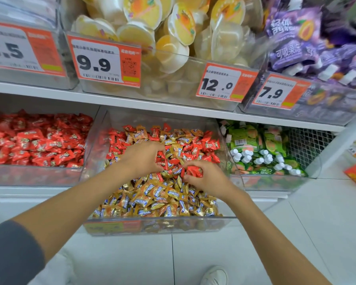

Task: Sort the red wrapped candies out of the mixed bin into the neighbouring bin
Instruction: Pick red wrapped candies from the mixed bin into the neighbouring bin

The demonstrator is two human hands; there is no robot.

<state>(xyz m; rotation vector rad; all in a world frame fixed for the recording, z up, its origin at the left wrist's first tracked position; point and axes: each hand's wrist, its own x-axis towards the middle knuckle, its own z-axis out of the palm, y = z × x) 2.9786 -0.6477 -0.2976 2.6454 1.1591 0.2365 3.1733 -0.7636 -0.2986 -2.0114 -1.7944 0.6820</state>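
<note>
Both hands in mixed bin (103, 145): left hand (141, 156) and right hand (206, 177) each clutch red candies (194, 171); gold candies (152, 194) may get scooped along.

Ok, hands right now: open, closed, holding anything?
Left hand: curled in the mixed bin, grip cannot be told.
Right hand: closed on red candies.

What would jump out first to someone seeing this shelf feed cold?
Two bare hands meet in the middle of the mixed bin: the left hand digs into red candies at the back, and the right hand has a grip on a red one. Gold candies fill the front. The bin to the left is all red, and big orange price tags line the shelf above.
</note>
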